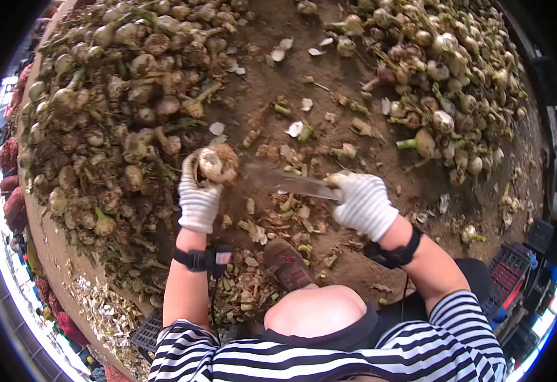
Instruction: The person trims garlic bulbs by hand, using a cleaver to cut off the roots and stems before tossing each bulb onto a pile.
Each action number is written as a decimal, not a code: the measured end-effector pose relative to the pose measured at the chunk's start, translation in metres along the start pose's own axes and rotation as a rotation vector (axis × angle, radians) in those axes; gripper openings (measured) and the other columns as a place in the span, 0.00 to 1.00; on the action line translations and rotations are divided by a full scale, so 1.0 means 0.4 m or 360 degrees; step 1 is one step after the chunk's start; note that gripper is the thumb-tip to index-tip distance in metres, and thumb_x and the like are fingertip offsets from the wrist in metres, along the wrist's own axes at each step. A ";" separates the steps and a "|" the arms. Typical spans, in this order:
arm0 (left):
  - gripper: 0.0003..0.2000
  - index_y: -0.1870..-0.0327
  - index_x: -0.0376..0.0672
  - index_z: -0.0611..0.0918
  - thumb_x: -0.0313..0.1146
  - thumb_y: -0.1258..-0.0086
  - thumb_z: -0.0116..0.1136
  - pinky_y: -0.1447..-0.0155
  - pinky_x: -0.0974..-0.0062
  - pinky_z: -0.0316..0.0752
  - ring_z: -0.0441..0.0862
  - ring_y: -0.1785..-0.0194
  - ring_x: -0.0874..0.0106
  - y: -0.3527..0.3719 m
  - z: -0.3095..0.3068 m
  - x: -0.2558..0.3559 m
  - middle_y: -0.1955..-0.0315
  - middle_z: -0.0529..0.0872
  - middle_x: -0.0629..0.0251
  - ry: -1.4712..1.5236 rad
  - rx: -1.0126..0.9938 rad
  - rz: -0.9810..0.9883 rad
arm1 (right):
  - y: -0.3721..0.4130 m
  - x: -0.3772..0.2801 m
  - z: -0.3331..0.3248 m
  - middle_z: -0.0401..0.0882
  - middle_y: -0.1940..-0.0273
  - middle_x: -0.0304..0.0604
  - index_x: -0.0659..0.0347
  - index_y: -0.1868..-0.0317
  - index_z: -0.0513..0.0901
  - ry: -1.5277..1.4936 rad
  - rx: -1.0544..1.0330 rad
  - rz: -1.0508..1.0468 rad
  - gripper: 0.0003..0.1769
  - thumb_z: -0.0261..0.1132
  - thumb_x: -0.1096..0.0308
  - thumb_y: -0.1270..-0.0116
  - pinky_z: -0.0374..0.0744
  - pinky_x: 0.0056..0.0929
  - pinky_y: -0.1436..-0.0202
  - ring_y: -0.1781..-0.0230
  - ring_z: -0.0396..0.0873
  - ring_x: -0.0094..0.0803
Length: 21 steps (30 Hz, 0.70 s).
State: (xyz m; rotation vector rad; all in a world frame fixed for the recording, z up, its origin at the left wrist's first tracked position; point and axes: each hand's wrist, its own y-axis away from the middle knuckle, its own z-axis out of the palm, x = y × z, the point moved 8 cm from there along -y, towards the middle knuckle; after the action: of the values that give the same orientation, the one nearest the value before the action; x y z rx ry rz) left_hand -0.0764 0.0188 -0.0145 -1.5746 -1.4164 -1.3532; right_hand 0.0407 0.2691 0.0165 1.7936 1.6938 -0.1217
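My left hand (199, 200), in a white knitted glove, is closed around a garlic bulb (211, 164) with its dry roots showing on the right side. My right hand (362, 200), gloved the same way, grips a knife (307, 186) by its handle. The blade points left toward the bulb and is smeared by motion near its tip; a gap shows between blade and bulb. Cut stem pieces (286, 204) and peeled skins lie on the ground below the knife.
A large heap of garlic (100, 114) rises at the left, another heap (450, 83) at the right. My shoe (288, 262) stands among the trimmings. A dark plastic crate (507, 274) is at the lower right, and a pile of pale skins (109, 309) at the lower left.
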 end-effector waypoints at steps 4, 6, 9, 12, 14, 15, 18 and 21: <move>0.28 0.41 0.40 0.71 0.24 0.44 0.66 0.48 0.71 0.78 0.81 0.53 0.71 0.083 0.204 0.033 0.51 0.81 0.59 0.0714 -0.0625 -0.0337 | 0.004 -0.039 -0.017 0.80 0.73 0.48 0.58 0.66 0.80 0.0193 -0.0018 -0.0195 0.12 0.63 0.63 0.50 0.78 0.41 0.68 0.70 0.81 0.44; 0.29 0.42 0.44 0.72 0.33 0.47 0.71 0.48 0.72 0.77 0.81 0.54 0.71 0.117 0.183 0.061 0.53 0.82 0.62 -0.0226 -0.0904 0.0034 | 0.016 -0.052 -0.013 0.80 0.73 0.48 0.58 0.66 0.80 0.0165 -0.0005 -0.0218 0.12 0.63 0.64 0.51 0.78 0.41 0.69 0.70 0.81 0.44; 0.29 0.42 0.47 0.73 0.40 0.46 0.69 0.41 0.68 0.72 0.78 0.48 0.70 0.135 0.209 0.027 0.50 0.80 0.65 -0.0399 -0.0906 0.0293 | 0.026 -0.065 -0.013 0.80 0.73 0.47 0.58 0.67 0.80 0.0117 0.0037 -0.0253 0.11 0.63 0.64 0.52 0.77 0.41 0.69 0.70 0.81 0.44; 0.23 0.45 0.54 0.75 0.49 0.40 0.60 0.32 0.62 0.60 0.74 0.43 0.71 0.158 0.241 0.037 0.48 0.79 0.71 -0.0465 -0.0870 0.0320 | 0.028 -0.098 -0.009 0.76 0.78 0.48 0.55 0.67 0.81 0.0030 -0.0005 -0.0310 0.12 0.63 0.65 0.56 0.76 0.42 0.72 0.75 0.78 0.47; 0.20 0.47 0.61 0.75 0.55 0.37 0.52 0.29 0.56 0.53 0.71 0.41 0.74 0.169 0.261 0.090 0.49 0.79 0.77 -0.0676 -0.0860 0.0402 | 0.032 -0.108 -0.008 0.76 0.78 0.48 0.55 0.68 0.81 0.0005 -0.0014 -0.0298 0.12 0.63 0.65 0.57 0.76 0.42 0.72 0.74 0.78 0.47; 0.20 0.47 0.61 0.75 0.55 0.37 0.52 0.29 0.56 0.53 0.71 0.41 0.74 0.170 0.266 0.087 0.49 0.79 0.77 -0.0674 -0.0868 0.0404 | 0.032 -0.111 -0.008 0.76 0.78 0.48 0.55 0.68 0.80 -0.0009 -0.0016 -0.0297 0.12 0.63 0.64 0.57 0.76 0.42 0.72 0.74 0.78 0.47; 0.19 0.48 0.62 0.76 0.55 0.38 0.53 0.30 0.55 0.54 0.71 0.40 0.73 0.186 0.277 0.097 0.48 0.79 0.77 -0.1129 -0.0686 0.0881 | 0.025 -0.105 0.001 0.78 0.76 0.47 0.56 0.68 0.80 -0.0050 -0.0023 -0.0275 0.12 0.65 0.64 0.56 0.77 0.41 0.71 0.72 0.80 0.46; 0.18 0.49 0.62 0.77 0.54 0.39 0.54 0.32 0.56 0.55 0.73 0.43 0.71 0.199 0.273 0.080 0.50 0.80 0.76 -0.1150 -0.0600 0.0854 | 0.014 -0.076 0.049 0.80 0.74 0.47 0.56 0.67 0.80 -0.0015 0.0018 -0.0269 0.13 0.65 0.62 0.55 0.78 0.40 0.70 0.71 0.81 0.44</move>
State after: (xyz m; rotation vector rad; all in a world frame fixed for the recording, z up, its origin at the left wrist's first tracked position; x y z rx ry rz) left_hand 0.0271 0.1107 -0.0009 -2.6384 -0.9822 -0.7722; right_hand 0.0482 0.2335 0.0184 1.6530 1.8396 -0.2128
